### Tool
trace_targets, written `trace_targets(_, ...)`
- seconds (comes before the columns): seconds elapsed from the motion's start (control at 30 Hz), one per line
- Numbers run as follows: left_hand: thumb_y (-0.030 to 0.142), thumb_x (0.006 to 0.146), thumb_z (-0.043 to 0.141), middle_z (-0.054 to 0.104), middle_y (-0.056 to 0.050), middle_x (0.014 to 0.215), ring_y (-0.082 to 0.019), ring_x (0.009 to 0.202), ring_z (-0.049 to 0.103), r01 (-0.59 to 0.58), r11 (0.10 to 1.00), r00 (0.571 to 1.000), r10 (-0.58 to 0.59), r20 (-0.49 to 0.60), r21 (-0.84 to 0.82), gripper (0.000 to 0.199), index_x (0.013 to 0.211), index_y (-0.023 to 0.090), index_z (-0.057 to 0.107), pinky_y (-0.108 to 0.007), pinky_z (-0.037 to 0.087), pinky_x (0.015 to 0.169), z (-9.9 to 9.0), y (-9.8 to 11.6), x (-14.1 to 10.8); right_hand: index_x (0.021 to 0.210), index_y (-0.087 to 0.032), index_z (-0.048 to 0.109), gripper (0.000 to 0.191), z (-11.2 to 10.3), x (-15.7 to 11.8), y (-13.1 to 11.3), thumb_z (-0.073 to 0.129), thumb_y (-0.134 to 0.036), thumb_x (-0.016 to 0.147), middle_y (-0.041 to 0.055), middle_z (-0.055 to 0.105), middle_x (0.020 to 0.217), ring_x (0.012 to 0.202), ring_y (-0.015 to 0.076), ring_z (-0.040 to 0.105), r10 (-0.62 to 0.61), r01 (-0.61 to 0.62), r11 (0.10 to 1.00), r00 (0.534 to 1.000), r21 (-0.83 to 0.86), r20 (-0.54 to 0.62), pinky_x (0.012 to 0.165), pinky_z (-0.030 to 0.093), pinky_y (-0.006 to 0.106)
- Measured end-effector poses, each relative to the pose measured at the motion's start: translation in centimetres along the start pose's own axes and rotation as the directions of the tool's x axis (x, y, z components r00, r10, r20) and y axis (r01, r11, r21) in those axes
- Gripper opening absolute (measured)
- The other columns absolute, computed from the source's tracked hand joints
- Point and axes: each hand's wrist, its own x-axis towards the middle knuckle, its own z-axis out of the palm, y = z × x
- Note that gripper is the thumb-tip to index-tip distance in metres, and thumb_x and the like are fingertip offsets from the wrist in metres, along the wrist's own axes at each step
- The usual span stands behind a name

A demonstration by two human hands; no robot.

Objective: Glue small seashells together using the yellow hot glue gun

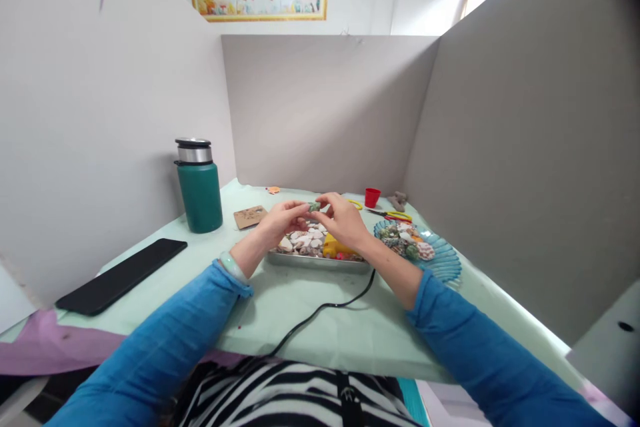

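Observation:
Above a metal tray [320, 263], my left hand [286, 220] and my right hand [344, 219] meet at the fingertips. Between them is a small green shell [314, 206], pinched from both sides. White and pale shells [306, 240] fill much of the tray below. A yellow tool, which looks like a glue gun [336, 247], lies in the tray under my right hand, partly hidden by it. From the tray's right side a black cord [327, 305] runs toward me over the table edge.
A blue glass plate [443, 257] of mixed shells stands at right. Behind are yellow-handled scissors [393, 215], a red cup [372, 197] and a grey lump [399, 200]. To the left are brown card [250, 217], a green bottle [199, 193] and a black flat object [125, 275]. Grey panels enclose the table.

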Motion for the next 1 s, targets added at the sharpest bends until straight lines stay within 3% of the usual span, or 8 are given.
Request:
trace_targets(0.13,0.039,0.072,0.07,0.065,-0.007,0.085,-0.008,0.058,0.056,0.006,1.0,1.0,-0.007,0.018,0.031,0.034,0.092,0.013,0.06,-0.029,0.051,0.065,0.1,0.0,0.0,0.099,-0.018,0.058,0.023,-1.0,0.5,-0.4,0.057,-0.032,0.081,0.0037,0.062,0.093,0.068,0.0116,0.056,0.009,-0.007,0.999,0.999,-0.049,0.04,0.066,0.041,0.025)
trace_targets(0.27,0.043,0.073,0.067,0.065,-0.011,0.101,-0.009,0.06,0.058,0.002,0.995,1.0,-0.001,-0.011,0.099,0.039,0.097,0.014,0.057,-0.03,0.051,0.066,0.1,-0.1,-0.1,0.094,-0.018,0.06,0.021,-5.0,0.9,0.5,0.06,-0.03,0.077,0.0028,0.064,0.09,0.068,0.012,0.056,0.052,-0.041,0.996,0.99,-0.085,0.129,0.065,0.04,0.024)
trace_targets(0.43,0.043,0.072,0.068,0.066,-0.01,0.095,-0.01,0.062,0.058,0.022,0.986,0.999,-0.015,-0.043,0.165,0.04,0.097,0.013,0.057,-0.03,0.05,0.067,-0.1,-0.2,-0.1,0.095,-0.019,0.062,0.026,-11.6,-1.3,4.7,0.061,-0.034,0.074,0.0011,0.065,0.083,0.069,0.0132,0.056,0.262,-0.218,0.956,0.934,-0.194,0.241,0.062,0.039,0.024)
trace_targets(0.53,0.042,0.071,0.069,0.066,-0.009,0.09,-0.01,0.06,0.057,0.027,0.982,0.998,-0.017,-0.054,0.188,0.04,0.095,0.013,0.057,-0.029,0.05,0.066,0.0,-0.1,-0.1,0.093,-0.019,0.063,0.026,-14.0,-3.4,7.3,0.062,-0.034,0.071,0.0014,0.064,0.081,0.071,0.0148,0.057,0.367,-0.279,0.913,0.881,-0.299,0.298,0.062,0.039,0.024)
trace_targets(0.67,0.042,0.07,0.069,0.067,-0.008,0.087,-0.009,0.059,0.056,0.033,0.979,0.999,-0.025,-0.04,0.201,0.038,0.091,0.013,0.058,-0.029,0.049,0.066,0.2,0.1,-0.2,0.091,-0.019,0.062,0.024,-14.6,-5.0,8.5,0.062,-0.03,0.07,0.0021,0.065,0.082,0.072,0.0156,0.057,0.403,-0.253,0.891,0.823,-0.376,0.4,0.061,0.038,0.024)
trace_targets(1.0,0.044,0.068,0.069,0.066,-0.006,0.085,-0.009,0.059,0.057,0.058,0.953,0.998,-0.053,-0.026,0.297,0.034,0.081,0.013,0.06,-0.027,0.047,0.064,0.2,0.2,-0.2,0.082,-0.02,0.059,0.019,-14.4,-5.8,8.2,0.062,-0.021,0.063,0.0014,0.062,0.081,0.071,0.016,0.054,0.463,-0.172,0.848,0.698,-0.501,0.545,0.056,0.032,0.024)
